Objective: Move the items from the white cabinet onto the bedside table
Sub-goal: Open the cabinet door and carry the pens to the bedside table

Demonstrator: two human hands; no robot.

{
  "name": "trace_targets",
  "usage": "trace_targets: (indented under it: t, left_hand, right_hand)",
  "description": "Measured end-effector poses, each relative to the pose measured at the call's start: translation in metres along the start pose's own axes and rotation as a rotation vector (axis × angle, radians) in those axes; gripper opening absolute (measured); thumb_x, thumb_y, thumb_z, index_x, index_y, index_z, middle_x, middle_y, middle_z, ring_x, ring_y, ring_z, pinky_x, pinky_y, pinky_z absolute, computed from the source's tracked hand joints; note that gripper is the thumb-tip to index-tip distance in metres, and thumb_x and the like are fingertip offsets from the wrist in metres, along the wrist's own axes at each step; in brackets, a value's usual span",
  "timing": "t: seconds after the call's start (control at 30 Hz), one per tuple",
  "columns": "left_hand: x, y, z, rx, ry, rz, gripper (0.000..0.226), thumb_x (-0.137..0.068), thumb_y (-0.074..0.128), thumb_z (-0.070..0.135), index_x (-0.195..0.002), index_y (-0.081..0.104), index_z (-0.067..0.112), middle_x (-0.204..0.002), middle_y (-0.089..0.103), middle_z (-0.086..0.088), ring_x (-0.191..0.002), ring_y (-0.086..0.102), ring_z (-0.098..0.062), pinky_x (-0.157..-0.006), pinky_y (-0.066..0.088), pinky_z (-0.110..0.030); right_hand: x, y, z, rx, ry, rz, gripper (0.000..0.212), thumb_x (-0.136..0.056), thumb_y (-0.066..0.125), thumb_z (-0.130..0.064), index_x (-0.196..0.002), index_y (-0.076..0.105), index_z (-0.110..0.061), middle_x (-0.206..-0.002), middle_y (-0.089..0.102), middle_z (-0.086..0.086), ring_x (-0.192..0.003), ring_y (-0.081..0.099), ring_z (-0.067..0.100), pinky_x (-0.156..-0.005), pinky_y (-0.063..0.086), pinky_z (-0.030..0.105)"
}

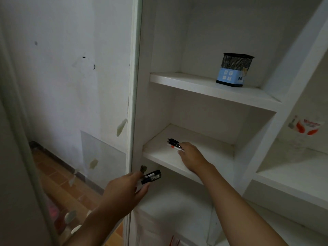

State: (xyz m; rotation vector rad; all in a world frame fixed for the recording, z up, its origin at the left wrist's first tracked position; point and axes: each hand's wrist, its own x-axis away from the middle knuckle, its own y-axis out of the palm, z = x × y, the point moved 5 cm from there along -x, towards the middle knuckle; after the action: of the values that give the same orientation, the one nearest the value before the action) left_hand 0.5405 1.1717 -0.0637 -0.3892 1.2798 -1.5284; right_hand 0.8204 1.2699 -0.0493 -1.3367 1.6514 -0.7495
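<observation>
The white cabinet (209, 157) fills the right side of the head view with open shelves. On its middle shelf lies a small bunch of pens (173, 143), black with white and orange parts. My right hand (192, 158) reaches onto that shelf and its fingers curl round the near ends of the pens. My left hand (126, 188) hovers lower, in front of the cabinet's left edge, gripping a black and white bundle of pens (150, 177). A black mesh pen holder (234, 70) with a blue label stands upright on the shelf above.
A white wall with peeling spots stands at the left, over a brown tiled floor (58, 176). A further cabinet column at the right holds a white bag with red print (305, 128). The bedside table is out of sight.
</observation>
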Motion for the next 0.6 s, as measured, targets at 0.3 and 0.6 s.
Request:
trace_targets:
  t: [0.3, 0.6]
  left_hand:
    - [0.002, 0.004, -0.007, 0.027, -0.005, 0.003, 0.030, -0.098, 0.044, 0.063, -0.111, 0.056, 0.040, -0.083, 0.058, 0.016, -0.066, 0.057, -0.002, -0.066, 0.052, -0.020]
    - [0.010, 0.002, -0.021, 0.016, -0.042, 0.005, 0.030, -0.098, 0.041, 0.065, -0.108, 0.055, 0.041, -0.082, 0.057, 0.016, -0.067, 0.057, -0.002, -0.066, 0.053, -0.020]
  right_hand:
    - [0.014, 0.002, -0.005, -0.007, -0.126, 0.069, 0.029, -0.098, 0.065, -0.033, -0.124, 0.064, -0.021, -0.117, 0.058, -0.009, -0.107, 0.054, 0.013, -0.093, 0.047, 0.033]
    - [0.024, -0.005, -0.003, 0.098, -0.099, 0.100, 0.046, -0.096, 0.065, -0.048, -0.135, 0.062, -0.023, -0.128, 0.059, -0.006, -0.121, 0.051, 0.019, -0.103, 0.043, 0.041]
